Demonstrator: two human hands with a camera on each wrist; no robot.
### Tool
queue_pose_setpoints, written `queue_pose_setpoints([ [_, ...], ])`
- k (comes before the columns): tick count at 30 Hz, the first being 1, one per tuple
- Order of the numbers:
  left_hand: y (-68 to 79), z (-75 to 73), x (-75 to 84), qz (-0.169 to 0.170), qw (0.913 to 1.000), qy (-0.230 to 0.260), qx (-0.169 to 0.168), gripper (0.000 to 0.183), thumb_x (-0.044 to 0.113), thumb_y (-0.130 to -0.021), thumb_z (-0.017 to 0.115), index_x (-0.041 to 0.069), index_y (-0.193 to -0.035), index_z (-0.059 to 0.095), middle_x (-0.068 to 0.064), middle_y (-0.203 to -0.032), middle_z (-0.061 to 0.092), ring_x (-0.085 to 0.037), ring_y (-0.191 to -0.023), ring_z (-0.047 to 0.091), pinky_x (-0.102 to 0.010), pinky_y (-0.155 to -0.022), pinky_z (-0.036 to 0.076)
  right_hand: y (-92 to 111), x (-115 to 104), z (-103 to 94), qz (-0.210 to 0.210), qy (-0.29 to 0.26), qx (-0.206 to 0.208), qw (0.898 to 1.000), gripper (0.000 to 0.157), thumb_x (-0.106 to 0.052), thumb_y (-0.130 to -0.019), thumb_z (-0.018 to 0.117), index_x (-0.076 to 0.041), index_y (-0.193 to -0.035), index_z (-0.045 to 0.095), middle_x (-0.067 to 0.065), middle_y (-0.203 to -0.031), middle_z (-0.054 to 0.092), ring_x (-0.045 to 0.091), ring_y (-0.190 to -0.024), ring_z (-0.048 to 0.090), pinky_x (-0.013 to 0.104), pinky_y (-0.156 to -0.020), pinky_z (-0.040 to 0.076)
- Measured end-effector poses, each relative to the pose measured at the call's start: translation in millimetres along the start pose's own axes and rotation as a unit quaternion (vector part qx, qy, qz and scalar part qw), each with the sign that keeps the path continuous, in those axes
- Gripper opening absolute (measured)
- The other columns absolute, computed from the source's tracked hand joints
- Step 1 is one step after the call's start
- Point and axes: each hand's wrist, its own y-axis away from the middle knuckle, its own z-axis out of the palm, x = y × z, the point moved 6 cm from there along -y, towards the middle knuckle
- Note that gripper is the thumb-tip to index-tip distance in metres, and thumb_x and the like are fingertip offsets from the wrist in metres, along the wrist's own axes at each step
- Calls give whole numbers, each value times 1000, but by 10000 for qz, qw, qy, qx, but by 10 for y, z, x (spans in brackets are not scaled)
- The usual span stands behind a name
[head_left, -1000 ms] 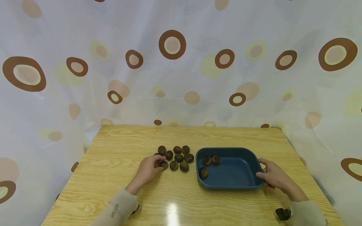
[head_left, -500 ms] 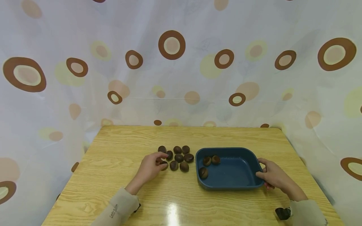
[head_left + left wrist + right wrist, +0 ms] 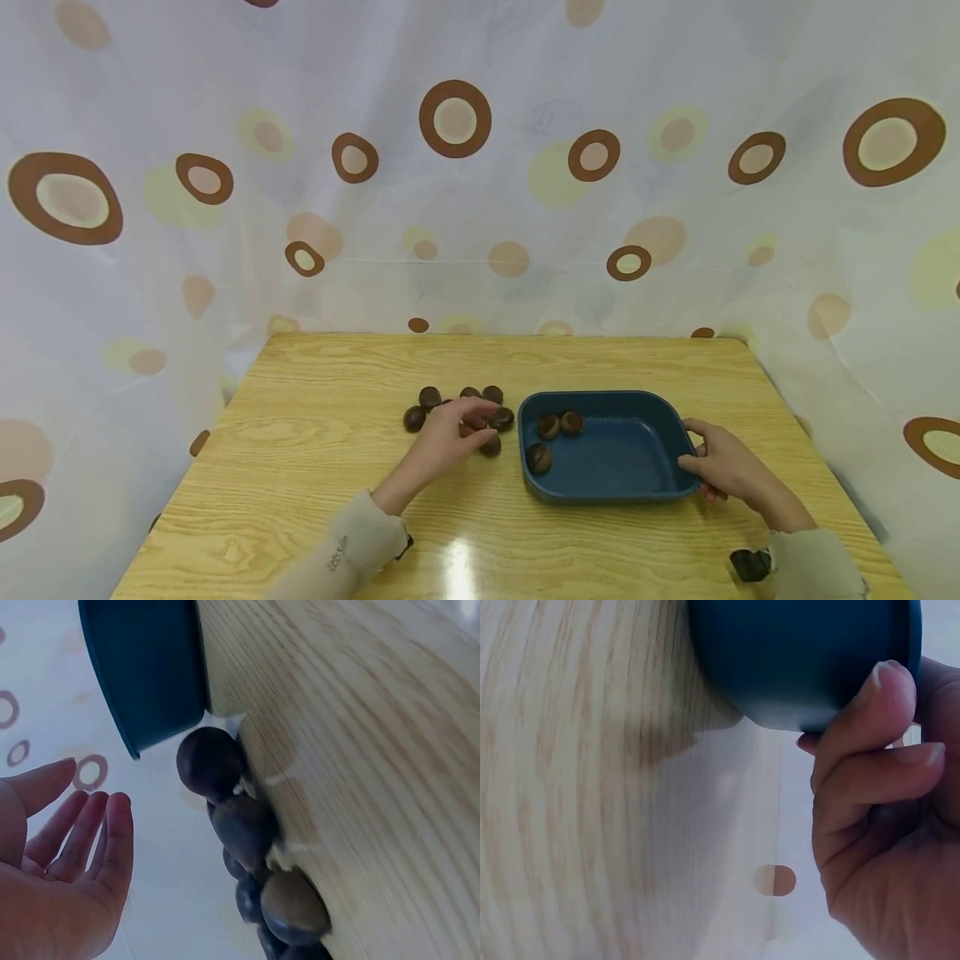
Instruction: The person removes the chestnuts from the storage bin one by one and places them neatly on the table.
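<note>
1. Your left hand (image 3: 453, 429) hovers over the loose chestnuts (image 3: 491, 408) on the table (image 3: 300, 467). In the left wrist view its fingers (image 3: 90, 832) are extended and relaxed, the palm bare; it grips nothing.
2. Your right hand (image 3: 723, 471) steadies the blue tray (image 3: 637, 492) at its right end. The thumb lies over the rim and the fingers (image 3: 870, 735) curl against the outer wall, as the right wrist view shows.
3. Count the transfer so far: three chestnuts in the tray (image 3: 551, 437) lie near its left end, two side by side at the back and one toward the front.
4. Count the remainder: a cluster sits on the table just left of the tray, with one outlying chestnut (image 3: 413, 417) at the far left of the group. Your left hand covers part of the cluster, so an exact count cannot be given; at least six show.
5. Judge progress as early: most of the chestnuts are outside the tray, and most of the tray floor is bare.
</note>
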Motion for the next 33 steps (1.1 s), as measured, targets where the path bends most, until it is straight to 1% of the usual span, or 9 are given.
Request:
queue_pose_setpoints([
  [5,-65,126,127,228,9996,28,-170,36,17,-100,71,8,-135,67,-13,-127,70,-27,-107,70,-28,-84,58,-8,-38,-89,-294,339,-57,9990,73,-19,-103,64,11,-156,25,8,-68,60,28,-46,60,36,-40,47],
  [10,-101,190,174,275,9992,100,-263,36,19,-101,71,13,-136,66,-11,-130,69,-24,-107,70,-28,-84,58,-139,-157,-247,-737,886,446,9923,73,-39,-103,65,-1,-158,35,13,-95,65,23,-56,62,38,-46,53],
  [14,-130,242,199,298,9990,194,-276,35,22,-101,70,17,-135,66,-9,-131,69,-19,-106,69,-27,-87,58,-273,-272,-326,-1168,1168,784,9831,60,-35,-105,63,-6,-155,46,25,-124,63,17,-61,58,37,-51,55],
  [16,-144,282,214,304,9988,248,-293,34,23,-101,70,17,-135,67,-8,-131,69,-18,-106,69,-27,-87,58,-321,-296,-326,-1280,1244,772,9809,51,-27,-105,64,-6,-150,53,27,-130,62,13,-61,57,37,-52,56],
  [19,-171,353,245,284,9983,365,-348,34,22,-101,71,17,-134,67,-7,-131,69,-18,-106,69,-26,-88,58,-361,-295,-314,-1344,1376,735,9786,39,-12,-104,62,-5,-143,60,26,-123,63,10,-57,52,33,-50,52],
  [24,-242,490,296,242,9973,537,-446,36,20,-102,69,16,-137,65,-9,-132,68,-19,-108,70,-25,-87,58,-345,-254,-307,-1234,1456,720,9790,42,2,-99,57,-5,-141,60,26,-121,59,12,-54,47,31,-47,45],
  [26,-263,541,306,212,9972,550,-470,37,20,-102,69,17,-138,65,-10,-132,67,-19,-108,71,-25,-86,58,-326,-222,-302,-1100,1389,635,9821,39,0,-100,56,-3,-139,60,28,-122,59,17,-53,51,33,-46,50],
  [29,-281,617,320,199,9968,566,-519,38,20,-101,70,17,-139,64,-12,-132,67,-20,-108,71,-24,-86,58,-292,-182,-297,-945,1412,553,9839,27,-10,-105,58,-1,-129,65,24,-110,63,20,-51,56,36,-46,53],
  [33,-309,714,350,260,9961,573,-622,40,19,-102,69,14,-141,62,-14,-134,66,-19,-108,71,-22,-88,58,-251,-223,-298,-1172,2030,843,9685,24,-26,-106,62,-7,-117,73,7,-97,69,11,-56,55,31,-53,51],
])
